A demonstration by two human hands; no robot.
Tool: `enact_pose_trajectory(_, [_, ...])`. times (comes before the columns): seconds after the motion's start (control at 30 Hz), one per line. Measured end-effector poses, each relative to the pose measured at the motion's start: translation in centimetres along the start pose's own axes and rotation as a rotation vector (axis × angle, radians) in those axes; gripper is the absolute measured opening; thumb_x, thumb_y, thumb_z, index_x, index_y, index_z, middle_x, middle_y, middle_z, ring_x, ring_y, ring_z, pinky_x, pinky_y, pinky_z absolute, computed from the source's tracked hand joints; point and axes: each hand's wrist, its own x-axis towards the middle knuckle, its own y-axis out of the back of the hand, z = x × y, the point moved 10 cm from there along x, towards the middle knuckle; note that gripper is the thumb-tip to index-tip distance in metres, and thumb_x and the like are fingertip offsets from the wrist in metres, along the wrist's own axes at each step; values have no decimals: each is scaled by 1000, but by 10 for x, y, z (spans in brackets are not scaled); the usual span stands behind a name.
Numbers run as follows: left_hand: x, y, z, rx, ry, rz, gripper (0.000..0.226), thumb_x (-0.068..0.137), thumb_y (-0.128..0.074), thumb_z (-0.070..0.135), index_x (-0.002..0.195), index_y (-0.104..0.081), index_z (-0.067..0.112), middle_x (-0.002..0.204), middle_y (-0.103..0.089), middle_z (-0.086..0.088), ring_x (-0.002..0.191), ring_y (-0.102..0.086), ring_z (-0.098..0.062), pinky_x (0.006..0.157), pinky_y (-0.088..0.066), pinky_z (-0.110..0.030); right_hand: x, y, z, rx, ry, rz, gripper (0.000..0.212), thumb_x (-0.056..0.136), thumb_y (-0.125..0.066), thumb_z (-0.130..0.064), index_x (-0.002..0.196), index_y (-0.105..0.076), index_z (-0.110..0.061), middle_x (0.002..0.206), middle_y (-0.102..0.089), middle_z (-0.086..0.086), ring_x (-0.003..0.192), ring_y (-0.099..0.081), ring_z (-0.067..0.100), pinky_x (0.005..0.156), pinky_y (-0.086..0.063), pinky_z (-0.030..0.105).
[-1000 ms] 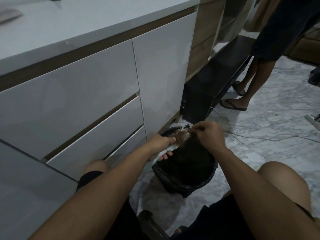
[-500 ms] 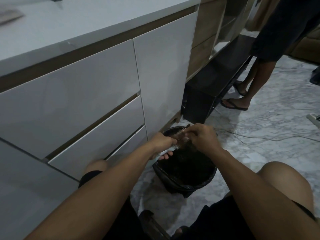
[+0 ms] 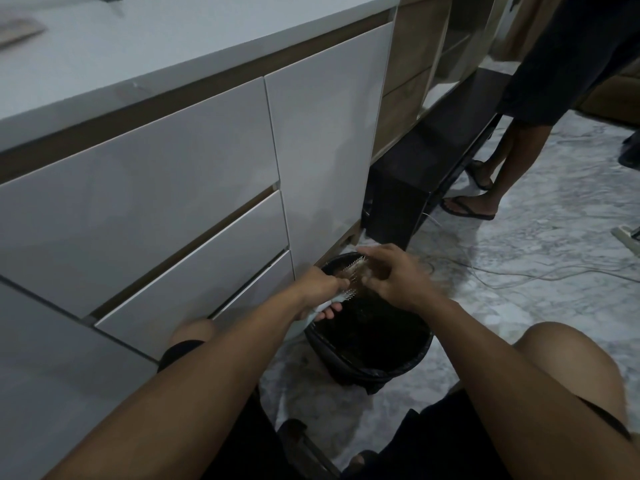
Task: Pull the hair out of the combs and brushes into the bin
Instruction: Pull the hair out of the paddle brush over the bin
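White cabinet (image 3: 173, 188) with drawers at left; black bin (image 3: 374, 358) on marble floor (image 3: 519, 258) beside it. Left hand (image 3: 317, 289), fingers curled round handle of pale brush (image 3: 349, 280), held over bin's rim. Right hand (image 3: 391, 278) at bristles, fingers bent, blurred; pinch on hair not discernible.

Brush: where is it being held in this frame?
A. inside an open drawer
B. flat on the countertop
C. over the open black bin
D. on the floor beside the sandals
C: the left hand holds the brush above the bin, with the right hand at its bristles.
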Motion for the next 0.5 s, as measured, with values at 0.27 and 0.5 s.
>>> enact_pose_trajectory(0.27, [2,6,-5,-31,-1,16,30,96,-57,32,91,-61,2,68,-63,-10,42,-52,-15,34,-36,-20,-1,40,26,44,-212,283,15,84,-66,-9,96,-76,-11,94,-75,8,91,-68,23,88,-53,37])
enact_pose_trajectory(0.5, [-3,3,3,-80,-42,15,30,97,-56,31,91,-62,2,70,-64,-11,43,-52,-15,36,-37,-21,-5,1,23,204,-280,-10,54,80,-74,-27,128,-52,-18,114,-60,-3,101,-57,11,85,-48,28])
